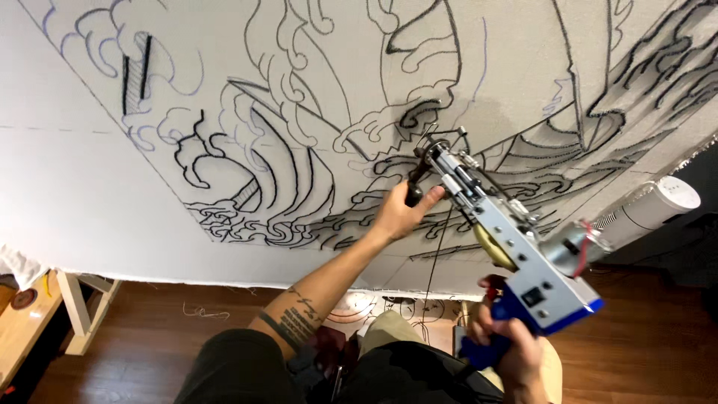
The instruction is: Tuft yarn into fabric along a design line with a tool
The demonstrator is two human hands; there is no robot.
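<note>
I have my right hand point(512, 348) low at the near edge, fingers clamped around the blue rear grip of the tufting gun point(508, 239), and my left hand point(400, 213) up front with fingers wrapped on its black forward handle. The gun slants up and away from me, its needle tip pressed against the stretched cloth point(90, 179), on a black-outlined wave drawing. A wooden floor point(149, 344) lies below the cloth's lower edge.

— Was there room around the tufting gun point(501, 232)?
— Left of it the stretched cloth point(90, 179) lay bare. To the right a white cylinder point(658, 206) crowded the edge.
— Below?
— Open wood floor point(149, 352), though a wooden frame leg point(78, 310) blocked the left corner.
</note>
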